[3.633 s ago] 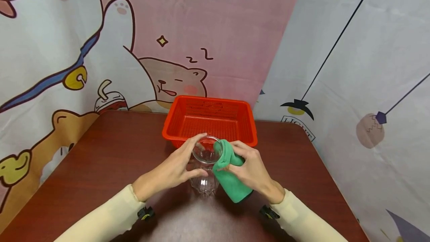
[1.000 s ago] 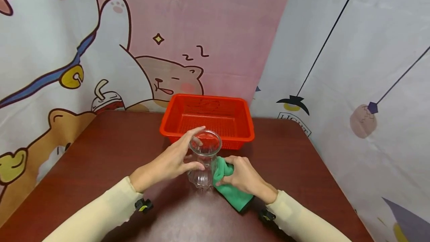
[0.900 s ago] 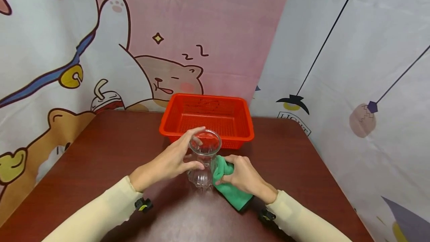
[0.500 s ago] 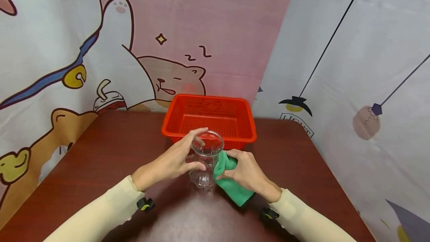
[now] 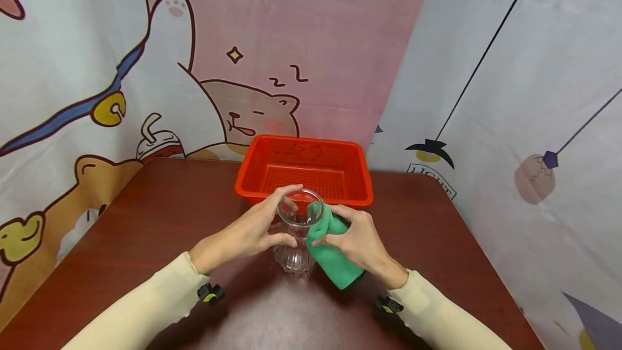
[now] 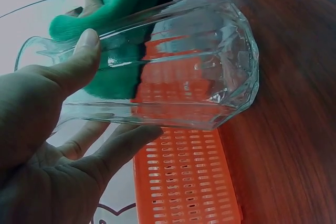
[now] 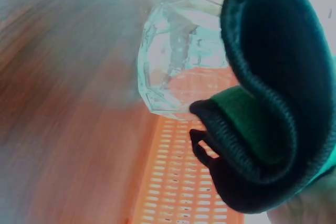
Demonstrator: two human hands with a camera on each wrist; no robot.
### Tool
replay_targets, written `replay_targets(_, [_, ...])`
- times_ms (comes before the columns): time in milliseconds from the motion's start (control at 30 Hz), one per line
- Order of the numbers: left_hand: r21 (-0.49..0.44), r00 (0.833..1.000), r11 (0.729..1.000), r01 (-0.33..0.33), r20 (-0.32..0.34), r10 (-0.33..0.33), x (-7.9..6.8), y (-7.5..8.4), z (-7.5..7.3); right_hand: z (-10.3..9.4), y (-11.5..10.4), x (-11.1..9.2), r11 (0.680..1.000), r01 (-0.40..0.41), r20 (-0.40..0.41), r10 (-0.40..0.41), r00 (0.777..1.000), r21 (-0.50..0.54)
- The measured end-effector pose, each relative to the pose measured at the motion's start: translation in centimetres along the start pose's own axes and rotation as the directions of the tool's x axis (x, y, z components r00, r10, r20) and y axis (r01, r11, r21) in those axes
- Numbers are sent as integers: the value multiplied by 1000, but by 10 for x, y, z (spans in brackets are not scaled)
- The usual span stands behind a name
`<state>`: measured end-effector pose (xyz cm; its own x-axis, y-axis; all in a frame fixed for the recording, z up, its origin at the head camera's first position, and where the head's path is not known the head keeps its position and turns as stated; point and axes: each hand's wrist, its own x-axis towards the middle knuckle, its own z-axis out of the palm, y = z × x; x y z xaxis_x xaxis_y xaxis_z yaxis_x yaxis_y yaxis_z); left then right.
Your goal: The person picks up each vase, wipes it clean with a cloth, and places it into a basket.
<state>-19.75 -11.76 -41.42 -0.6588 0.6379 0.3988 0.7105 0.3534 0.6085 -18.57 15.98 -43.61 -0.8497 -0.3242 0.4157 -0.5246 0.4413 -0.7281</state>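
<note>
A clear glass vase (image 5: 293, 255) with a flared rim and faceted base stands upright in the head view, in front of the red basket. My left hand (image 5: 243, 234) grips its neck from the left, thumb on the near side and fingers behind. On the other side, my right hand (image 5: 362, 242) pinches a folded green cloth (image 5: 335, 263) against the upper part of the vase, near the rim. Some green shows through the glass there. In the right wrist view the cloth's dark-edged folds (image 7: 273, 77) hide most of the right hand and the vase's upper part.
A red perforated plastic basket (image 5: 362, 199) sits right behind the vase on the dark reddish-brown table (image 5: 170, 204). Printed cartoon fabric (image 5: 340, 42) hangs behind the table and along its sides.
Within the last second my right hand has slid the cloth up the vase's right side, from mid-body to just under the rim. My left hand keeps its grip on the vase.
</note>
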Motion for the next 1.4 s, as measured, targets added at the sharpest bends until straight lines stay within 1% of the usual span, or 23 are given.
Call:
replay_targets(100, [3, 1000, 1000, -2, 7, 2, 0, 0, 0, 0, -2, 0, 998, 2, -19, -1, 1000, 68])
replay_targets(233, [1, 1000, 1000, -4, 10, 4, 0, 0, 0, -2, -3, 2, 990, 31, -29, -27, 999, 140])
replay_targets(400, [-16, 999, 1000, 7, 36, -7, 1, 1, -1, -6, -3, 2, 979, 74, -55, -65, 996, 190])
replay_targets(533, [-24, 998, 999, 28, 53, -27, 1, 1, -2, -8, -4, 1, 966, 75, -74, -58, 996, 248])
replay_targets(667, [-27, 997, 998, 48, 63, -46, 0, 1, -2, -8, -4, 0, 956, 86, -86, -65, 994, 281])
replay_targets(733, [-25, 997, 999, 47, 62, -46, 0, 1, -1, -8, -4, 0, 952, 91, -83, -69, 994, 294])
replay_targets(800, [-26, 997, 999, 44, 64, -42, -1, 1, -1, -8, -4, 0, 949, 85, -81, -63, 995, 303])
replay_targets(967, [-49, 997, 998, 37, 72, -34, 0, 0, 0, -7, -4, -1, 955, 41, -78, -18, 997, 294])
replay_targets(1167, [-76, 996, 996, 48, 74, -42, -1, 2, -1, -6, -6, 0, 954, -2, -76, 26, 997, 299])
replay_targets(1400, [-81, 996, 996, 49, 77, -43, 0, 2, -3, -4, -5, 0, 947, -20, -98, 54, 994, 321])
